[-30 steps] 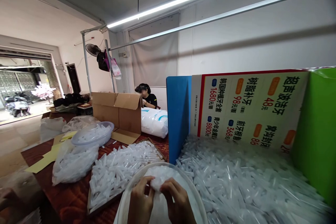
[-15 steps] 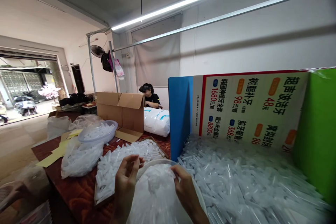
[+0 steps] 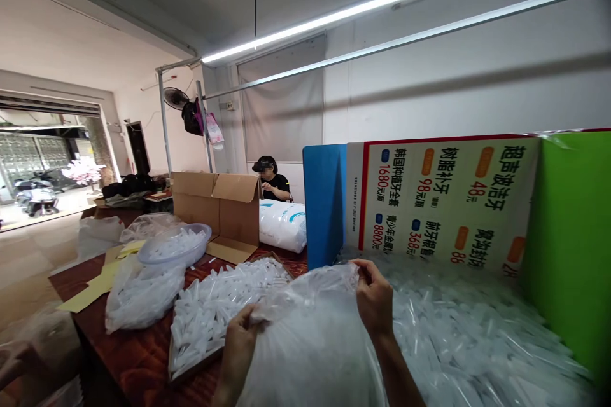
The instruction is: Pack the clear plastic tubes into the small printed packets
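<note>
A large translucent plastic bag [image 3: 310,337] stands full in front of me, its top edge pulled apart between both hands. My left hand [image 3: 241,337] is closed on the left side of the bag's rim. On the right, my right hand [image 3: 375,296] pinches the rim's upper corner, a little higher than the left. The bag's contents look whitish and cannot be made out. Just left of the bag lies a shallow cardboard tray [image 3: 195,374] filled with small clear plastic tubes [image 3: 224,302]. To the right, a big heap of similar clear tubes [image 3: 468,324] fills a board-walled bin.
Blue [image 3: 325,203] and green boards [image 3: 568,241] and a printed sign panel [image 3: 443,203] wall the bin. On the left stand a filled bag [image 3: 143,292], a plastic basin [image 3: 203,245] and an open carton [image 3: 195,200]. A person [image 3: 274,181] sits behind a white package [image 3: 282,224].
Both hands have taken hold of the bag's rim and spread it, the right one moving up and rightward. The bag's top has risen and widened. The camera view has shifted slightly.
</note>
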`<state>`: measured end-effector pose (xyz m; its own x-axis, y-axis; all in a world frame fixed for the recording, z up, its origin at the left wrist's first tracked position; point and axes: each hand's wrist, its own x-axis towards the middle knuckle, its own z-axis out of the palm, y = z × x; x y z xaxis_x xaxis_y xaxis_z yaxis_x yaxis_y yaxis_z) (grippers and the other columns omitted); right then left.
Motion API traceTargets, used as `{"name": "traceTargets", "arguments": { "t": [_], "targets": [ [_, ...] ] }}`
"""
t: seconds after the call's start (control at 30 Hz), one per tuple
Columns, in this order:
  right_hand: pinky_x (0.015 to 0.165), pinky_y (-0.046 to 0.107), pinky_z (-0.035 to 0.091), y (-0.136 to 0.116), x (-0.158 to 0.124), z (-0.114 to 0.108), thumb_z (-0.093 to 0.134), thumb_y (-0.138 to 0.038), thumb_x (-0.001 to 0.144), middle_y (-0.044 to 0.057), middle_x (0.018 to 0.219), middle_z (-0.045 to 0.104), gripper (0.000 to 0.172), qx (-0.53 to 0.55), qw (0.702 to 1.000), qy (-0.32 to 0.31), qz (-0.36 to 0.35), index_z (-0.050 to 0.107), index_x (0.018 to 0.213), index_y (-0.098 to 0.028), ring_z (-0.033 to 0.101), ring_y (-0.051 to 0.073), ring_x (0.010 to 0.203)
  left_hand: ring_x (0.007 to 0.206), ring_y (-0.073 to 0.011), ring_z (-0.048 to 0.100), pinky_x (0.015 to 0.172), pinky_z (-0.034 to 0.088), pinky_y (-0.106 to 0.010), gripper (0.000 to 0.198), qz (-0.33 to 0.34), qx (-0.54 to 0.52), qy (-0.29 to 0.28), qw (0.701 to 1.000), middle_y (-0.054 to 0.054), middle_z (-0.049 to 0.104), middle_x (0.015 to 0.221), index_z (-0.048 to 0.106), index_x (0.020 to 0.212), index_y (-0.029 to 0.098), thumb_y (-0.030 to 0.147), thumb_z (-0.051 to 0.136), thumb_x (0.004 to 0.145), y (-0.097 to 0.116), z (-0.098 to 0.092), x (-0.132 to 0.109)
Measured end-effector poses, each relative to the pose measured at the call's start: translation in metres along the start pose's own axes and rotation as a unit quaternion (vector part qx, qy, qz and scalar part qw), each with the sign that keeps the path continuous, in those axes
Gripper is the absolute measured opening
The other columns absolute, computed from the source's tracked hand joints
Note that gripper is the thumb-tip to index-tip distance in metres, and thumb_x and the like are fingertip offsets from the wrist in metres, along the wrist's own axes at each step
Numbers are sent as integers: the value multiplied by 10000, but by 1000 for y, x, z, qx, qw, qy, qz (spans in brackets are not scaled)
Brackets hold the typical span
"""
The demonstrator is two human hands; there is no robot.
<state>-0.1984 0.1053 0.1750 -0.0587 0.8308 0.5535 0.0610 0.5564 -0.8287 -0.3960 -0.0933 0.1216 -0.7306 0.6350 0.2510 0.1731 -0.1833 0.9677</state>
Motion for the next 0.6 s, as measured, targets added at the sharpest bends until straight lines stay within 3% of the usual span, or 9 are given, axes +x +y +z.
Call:
{"name": "traceTargets", "arguments": {
  "t": [0.13,0.27,0.33,0.4,0.5,0.6],
  "targets": [
    [773,395,509,21,6,-25,511,-446,794,130,907,769,348,-18,998,44,39,726,903,-195,683,307,840,863,-257,755,777,582,-299,443,-37,-54,45,997,-60,833,920,800,980,174,428,887,627,-7,-32,2],
    [664,403,541,45,5,-47,530,-551,792,156,868,746,454,-9,993,77,90,700,952,-162,671,287,717,855,-293,771,756,619,-319,572,-76,-41,76,993,-90,841,886,819,843,169,549,970,443,-12,-64,-9],
    [666,403,582,53,0,-57,544,-572,796,144,871,746,493,18,993,54,99,685,1014,-154,694,275,715,852,-320,775,774,639,-354,574,-75,-9,65,995,-97,839,859,817,781,179,606,959,424,-15,-78,-16],
    [798,427,610,58,-10,-61,615,-561,770,163,1049,760,539,57,994,-14,94,683,1128,-164,734,301,911,949,-367,775,846,651,-414,579,-66,21,44,997,-112,843,954,828,841,206,632,937,465,-18,-86,-24],
    [983,471,558,58,-33,-55,708,-577,743,159,1362,674,666,113,981,-125,91,649,1306,-226,660,333,1214,1267,-422,653,1083,544,-535,663,-28,80,17,996,-106,767,1285,798,1116,274,597,919,550,-22,-82,-36],
    [928,467,577,47,-49,-35,738,-628,750,151,1201,746,638,142,968,-180,105,692,1229,-210,699,338,1116,1442,-402,495,1232,356,-585,764,34,134,-33,990,-76,641,1479,681,1333,318,532,902,634,-20,-53,-46]
  ]
}}
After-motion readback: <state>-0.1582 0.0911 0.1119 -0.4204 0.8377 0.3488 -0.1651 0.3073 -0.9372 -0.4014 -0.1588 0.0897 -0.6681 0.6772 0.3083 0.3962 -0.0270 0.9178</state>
